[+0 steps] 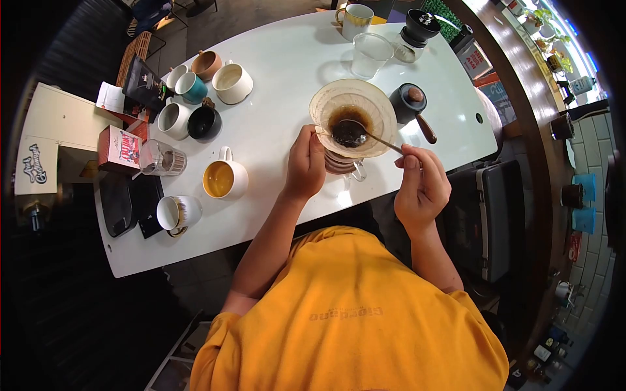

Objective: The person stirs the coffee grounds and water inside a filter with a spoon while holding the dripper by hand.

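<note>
A cone-shaped paper coffee filter [324,103] sits in a dripper on top of a glass server [342,164], with dark wet coffee at its bottom. My left hand [306,164] is closed at the near left side of the dripper, thumb close to the filter's rim. Between the pinched fingers of my right hand [424,184] is the handle of a metal spoon [385,141]. The spoon's bowl rests down in the coffee inside the filter. Just right of the filter stands a dark lidded pot [409,102] with a wooden handle.
Several cups stand on the left of the white table [274,85], among them a cup with yellow inside [225,179]. A clear plastic cup [372,55], a hand grinder [417,36] and a patterned mug [356,21] are at the back. A glass tumbler [163,158] lies farther left.
</note>
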Demonstrator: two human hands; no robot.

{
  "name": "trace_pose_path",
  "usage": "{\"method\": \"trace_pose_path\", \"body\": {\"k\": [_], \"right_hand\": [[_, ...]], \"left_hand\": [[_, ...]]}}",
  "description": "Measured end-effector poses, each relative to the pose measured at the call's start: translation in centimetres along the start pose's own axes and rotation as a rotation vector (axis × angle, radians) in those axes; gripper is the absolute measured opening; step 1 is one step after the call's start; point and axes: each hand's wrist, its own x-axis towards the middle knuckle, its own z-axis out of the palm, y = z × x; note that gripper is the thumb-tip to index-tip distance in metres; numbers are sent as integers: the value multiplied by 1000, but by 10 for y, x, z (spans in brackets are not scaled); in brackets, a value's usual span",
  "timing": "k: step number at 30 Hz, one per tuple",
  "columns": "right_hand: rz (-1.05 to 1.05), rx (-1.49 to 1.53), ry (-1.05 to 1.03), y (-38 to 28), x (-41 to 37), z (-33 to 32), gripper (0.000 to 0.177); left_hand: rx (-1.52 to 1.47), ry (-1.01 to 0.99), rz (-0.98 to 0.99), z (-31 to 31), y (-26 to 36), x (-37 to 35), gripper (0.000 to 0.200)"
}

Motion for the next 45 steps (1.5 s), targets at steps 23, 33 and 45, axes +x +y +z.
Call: {"method": "trace_pose_path", "body": {"k": [23, 33, 45], "right_hand": [[-205, -189, -176, 15, 17, 0, 14], [-185, -174, -202, 13, 10, 2, 14], [-85, -90, -171, 4, 1, -1, 11]], "left_hand": [[15, -17, 46, 0, 6, 0, 23], [17, -19, 54, 0, 3, 0, 22], [8, -9, 41, 0, 2, 0, 22]]}}
